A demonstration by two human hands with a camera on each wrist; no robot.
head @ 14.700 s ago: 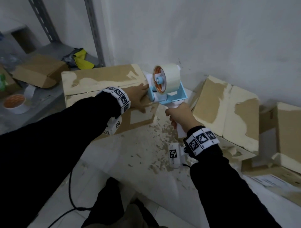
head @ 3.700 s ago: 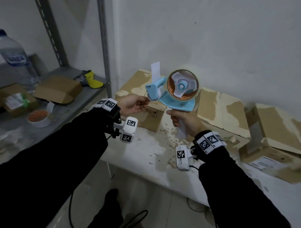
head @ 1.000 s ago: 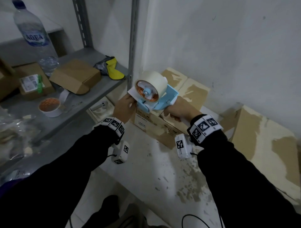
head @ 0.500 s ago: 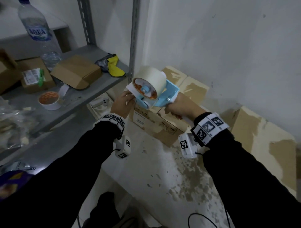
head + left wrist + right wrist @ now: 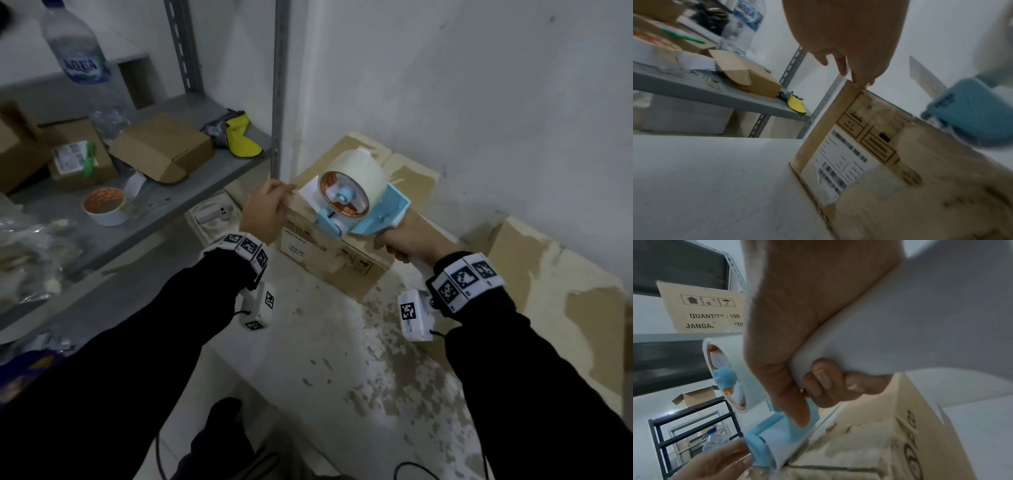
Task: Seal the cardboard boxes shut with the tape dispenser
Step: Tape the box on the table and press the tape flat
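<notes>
A blue tape dispenser (image 5: 366, 219) with a white tape roll (image 5: 356, 185) hovers over the left end of a worn cardboard box (image 5: 335, 260). My right hand (image 5: 407, 236) grips its white handle (image 5: 890, 331), fingers (image 5: 828, 379) curled round it. The tape's free end (image 5: 306, 193) sticks out to the left. My left hand (image 5: 267, 209) is beside that end, its fingers (image 5: 842, 68) fairly straight and pointing at the box's top corner (image 5: 855, 87). In the left wrist view the tape strip (image 5: 925, 76) stands apart from the fingers.
The box sits on a white table (image 5: 325, 342) strewn with paper scraps, against a wall. Another torn box (image 5: 548, 291) lies at the right. A grey shelf (image 5: 191, 205) at the left holds a water bottle (image 5: 78, 58), small boxes, a spare tape roll (image 5: 106, 205) and a yellow glove (image 5: 243, 144).
The dispenser has dropped slightly and swung right over the box's top. My left hand has stayed by the tape's free end, its fingers now straighter.
</notes>
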